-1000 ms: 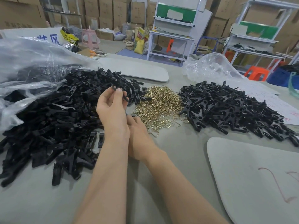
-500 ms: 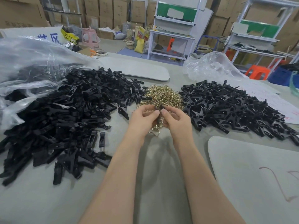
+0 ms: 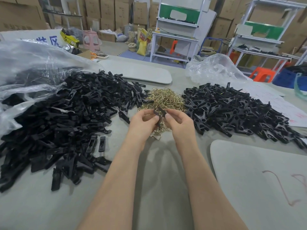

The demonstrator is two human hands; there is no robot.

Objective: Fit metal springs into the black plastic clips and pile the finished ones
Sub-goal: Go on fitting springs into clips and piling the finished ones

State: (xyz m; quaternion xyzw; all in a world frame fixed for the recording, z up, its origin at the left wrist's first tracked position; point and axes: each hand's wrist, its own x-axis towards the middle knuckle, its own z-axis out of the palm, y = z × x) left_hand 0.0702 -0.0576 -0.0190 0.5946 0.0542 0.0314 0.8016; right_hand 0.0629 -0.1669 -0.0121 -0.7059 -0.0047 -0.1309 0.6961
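Grey table (image 3: pixel 157 188): left hand (image 3: pixel 142 123) and right hand (image 3: pixel 179 123) both pinching black clip (image 3: pixel 159 112) over brass springs (image 3: pixel 163 98); finished clips (image 3: pixel 240 112) heaped at right.

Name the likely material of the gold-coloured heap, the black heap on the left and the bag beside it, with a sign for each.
Gold-coloured heap: thin bent wire, probably brass-plated metal; it glints.
Black heap: moulded plastic, likely; matte, identical shapes.
Bag: clear plastic film; see-through, crinkled, shiny.
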